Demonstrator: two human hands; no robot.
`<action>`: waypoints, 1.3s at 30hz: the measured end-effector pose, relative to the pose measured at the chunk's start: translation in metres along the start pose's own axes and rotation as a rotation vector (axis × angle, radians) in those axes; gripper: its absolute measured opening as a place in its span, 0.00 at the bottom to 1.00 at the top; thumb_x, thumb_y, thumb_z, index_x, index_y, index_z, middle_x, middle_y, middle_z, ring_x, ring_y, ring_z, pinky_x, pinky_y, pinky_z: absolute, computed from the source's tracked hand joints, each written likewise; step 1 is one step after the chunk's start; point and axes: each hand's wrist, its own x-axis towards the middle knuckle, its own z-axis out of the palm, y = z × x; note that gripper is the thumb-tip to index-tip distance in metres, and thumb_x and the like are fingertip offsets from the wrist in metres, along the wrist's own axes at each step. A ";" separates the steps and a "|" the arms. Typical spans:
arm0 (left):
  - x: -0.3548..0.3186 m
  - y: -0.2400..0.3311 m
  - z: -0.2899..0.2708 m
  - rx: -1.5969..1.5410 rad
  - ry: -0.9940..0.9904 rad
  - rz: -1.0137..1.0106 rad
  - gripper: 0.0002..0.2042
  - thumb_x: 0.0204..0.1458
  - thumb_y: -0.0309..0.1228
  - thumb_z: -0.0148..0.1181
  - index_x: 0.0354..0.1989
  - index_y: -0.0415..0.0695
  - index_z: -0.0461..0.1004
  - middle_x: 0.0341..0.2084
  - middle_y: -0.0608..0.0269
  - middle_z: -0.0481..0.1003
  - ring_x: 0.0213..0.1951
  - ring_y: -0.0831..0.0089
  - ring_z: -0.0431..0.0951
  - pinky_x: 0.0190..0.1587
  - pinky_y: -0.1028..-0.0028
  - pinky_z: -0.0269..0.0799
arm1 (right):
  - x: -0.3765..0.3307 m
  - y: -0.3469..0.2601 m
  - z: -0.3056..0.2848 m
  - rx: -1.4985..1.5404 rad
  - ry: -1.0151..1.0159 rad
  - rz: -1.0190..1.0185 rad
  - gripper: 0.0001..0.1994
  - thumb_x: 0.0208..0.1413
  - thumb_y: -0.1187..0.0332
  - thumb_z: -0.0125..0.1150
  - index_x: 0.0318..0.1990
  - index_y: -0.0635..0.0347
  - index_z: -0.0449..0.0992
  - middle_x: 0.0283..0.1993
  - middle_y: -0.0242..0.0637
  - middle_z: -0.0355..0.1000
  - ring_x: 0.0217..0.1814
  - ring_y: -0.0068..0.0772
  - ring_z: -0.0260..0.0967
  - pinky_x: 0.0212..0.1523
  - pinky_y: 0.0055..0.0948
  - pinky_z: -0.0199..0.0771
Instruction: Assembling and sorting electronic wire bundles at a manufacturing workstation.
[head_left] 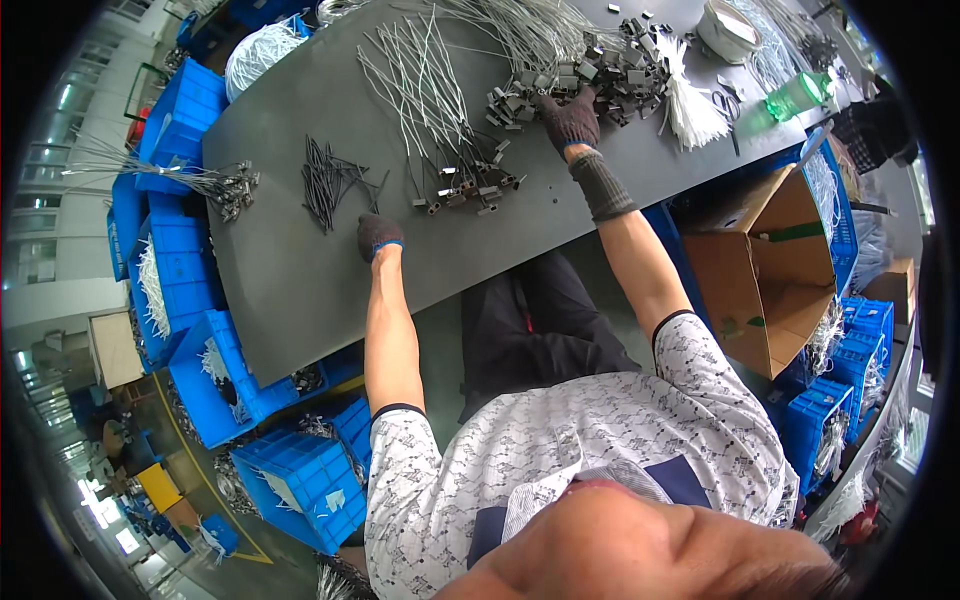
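Observation:
My left hand point(380, 236), in a dark knit glove, is closed at the near end of a thin black strip point(378, 189) that sticks up from its fingers. Beside it lies a loose bunch of similar black strips point(322, 185). Farther right, my gloved right hand point(571, 122) reaches to the near edge of a heap of small metal clips point(635, 75). Its thumb and fingers are apart, and the fingertips partly blend into the heap. Between my hands lie long wires with metal ends point(425, 95), fanned out on the dark table point(480, 240).
White ties point(690, 100), scissors point(727, 103), a green bottle point(798, 96) and a white pouch point(728, 32) are at the right. Another wire bundle point(225, 185) overhangs the left edge. Blue crates point(185, 275) line the left side; an open carton point(765, 270) stands right.

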 end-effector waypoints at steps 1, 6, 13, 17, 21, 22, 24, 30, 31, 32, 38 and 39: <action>0.001 0.002 -0.001 -0.026 -0.026 -0.005 0.13 0.53 0.39 0.57 0.40 0.44 0.74 0.40 0.49 0.81 0.42 0.48 0.83 0.43 0.54 0.80 | 0.001 0.002 -0.001 0.008 -0.023 0.052 0.38 0.50 0.52 0.65 0.64 0.67 0.62 0.59 0.62 0.70 0.59 0.60 0.70 0.61 0.46 0.70; 0.030 -0.039 0.020 -0.052 -0.052 0.028 0.12 0.53 0.39 0.56 0.39 0.45 0.74 0.38 0.49 0.81 0.44 0.48 0.83 0.45 0.54 0.79 | -0.014 0.006 -0.009 0.112 -0.052 -0.126 0.30 0.51 0.55 0.66 0.56 0.67 0.69 0.49 0.59 0.76 0.54 0.60 0.74 0.55 0.47 0.73; 0.027 -0.020 0.015 -0.045 -0.090 0.197 0.16 0.53 0.40 0.57 0.39 0.39 0.77 0.41 0.42 0.80 0.45 0.46 0.81 0.45 0.54 0.78 | -0.019 0.110 -0.029 -0.302 -0.233 -0.253 0.13 0.57 0.63 0.59 0.42 0.62 0.81 0.36 0.52 0.79 0.40 0.54 0.78 0.42 0.47 0.78; 0.038 -0.060 0.028 -0.185 0.075 0.128 0.17 0.51 0.39 0.58 0.32 0.34 0.80 0.33 0.40 0.81 0.36 0.49 0.84 0.40 0.58 0.80 | -0.095 0.119 -0.049 0.422 -0.865 0.247 0.17 0.57 0.60 0.66 0.44 0.67 0.79 0.28 0.33 0.73 0.26 0.24 0.69 0.26 0.27 0.71; 0.024 -0.048 0.017 -0.520 -0.222 -0.017 0.14 0.50 0.36 0.60 0.28 0.36 0.80 0.24 0.45 0.82 0.23 0.58 0.83 0.28 0.63 0.79 | -0.173 0.105 -0.103 0.246 -0.876 0.088 0.16 0.58 0.65 0.65 0.48 0.68 0.78 0.36 0.36 0.76 0.35 0.23 0.71 0.36 0.27 0.73; 0.024 -0.057 0.024 -0.668 -0.205 -0.086 0.11 0.50 0.34 0.60 0.26 0.38 0.80 0.22 0.49 0.81 0.19 0.62 0.81 0.24 0.67 0.77 | -0.184 0.098 -0.108 0.270 -0.845 -0.031 0.17 0.57 0.64 0.65 0.48 0.69 0.78 0.37 0.36 0.77 0.38 0.23 0.71 0.39 0.27 0.73; 0.019 -0.052 0.034 -0.822 -0.204 -0.136 0.08 0.50 0.31 0.61 0.24 0.40 0.79 0.19 0.53 0.80 0.15 0.66 0.79 0.20 0.70 0.75 | -0.192 0.103 -0.112 0.314 -0.800 0.311 0.17 0.55 0.67 0.66 0.51 0.66 0.78 0.40 0.38 0.78 0.39 0.28 0.73 0.39 0.29 0.73; 0.026 -0.134 0.092 -1.396 -0.152 -0.006 0.05 0.52 0.26 0.66 0.25 0.44 0.78 0.18 0.62 0.77 0.22 0.69 0.80 0.24 0.73 0.78 | -0.222 0.211 -0.142 -0.639 -0.433 -0.324 0.14 0.56 0.67 0.54 0.49 0.59 0.74 0.46 0.51 0.76 0.44 0.59 0.76 0.40 0.50 0.78; 0.008 -0.092 0.077 -1.691 -0.367 -0.314 0.03 0.55 0.28 0.65 0.31 0.42 0.78 0.25 0.61 0.79 0.28 0.70 0.81 0.29 0.73 0.80 | -0.233 0.263 -0.167 -0.754 -0.452 -0.235 0.13 0.56 0.67 0.54 0.47 0.59 0.75 0.45 0.52 0.77 0.46 0.58 0.76 0.41 0.50 0.79; -0.009 -0.078 0.057 -1.944 -0.541 -0.669 0.05 0.58 0.29 0.64 0.38 0.41 0.79 0.33 0.60 0.80 0.34 0.70 0.81 0.35 0.74 0.82 | -0.248 0.295 -0.185 -0.867 -0.566 -0.047 0.12 0.56 0.67 0.54 0.43 0.60 0.78 0.44 0.54 0.78 0.49 0.57 0.77 0.44 0.49 0.79; -0.060 -0.030 0.015 -2.143 -0.596 -0.698 0.06 0.62 0.30 0.61 0.40 0.40 0.78 0.36 0.60 0.80 0.37 0.70 0.82 0.41 0.71 0.85 | -0.360 0.463 -0.296 -0.865 -1.018 0.131 0.15 0.56 0.68 0.54 0.47 0.62 0.80 0.51 0.56 0.76 0.58 0.56 0.72 0.58 0.44 0.71; -0.068 -0.038 0.019 -2.216 -0.615 -0.548 0.05 0.62 0.27 0.60 0.41 0.40 0.77 0.36 0.58 0.80 0.37 0.66 0.82 0.42 0.67 0.85 | -0.367 0.453 -0.295 -0.744 -0.926 0.114 0.15 0.58 0.69 0.52 0.48 0.62 0.79 0.52 0.56 0.76 0.58 0.56 0.72 0.58 0.44 0.71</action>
